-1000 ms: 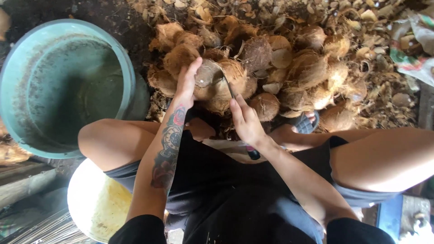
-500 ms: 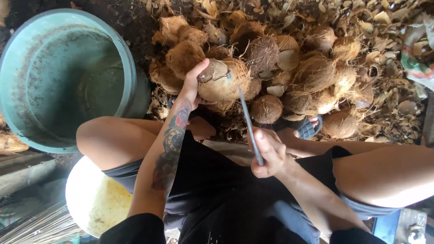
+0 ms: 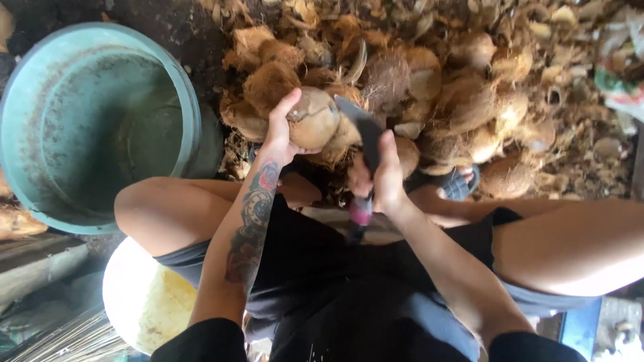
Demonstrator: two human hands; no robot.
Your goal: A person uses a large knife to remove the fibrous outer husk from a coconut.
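— Inspector: At your far left stands a green tub (image 3: 94, 127). Your left hand (image 3: 280, 134) is clamped on a husked coconut (image 3: 314, 121), held just above your knees.

— Operator: And the other?

— Inspector: Your right hand (image 3: 384, 175) is clenched on a knife (image 3: 365, 134), its blade touching that coconut; the coconut pile (image 3: 463, 100) lies behind.

One view only — the head camera, looking straight down past the lap, close over the hands, coconut pile (image 3: 429, 100) at the frame's top.
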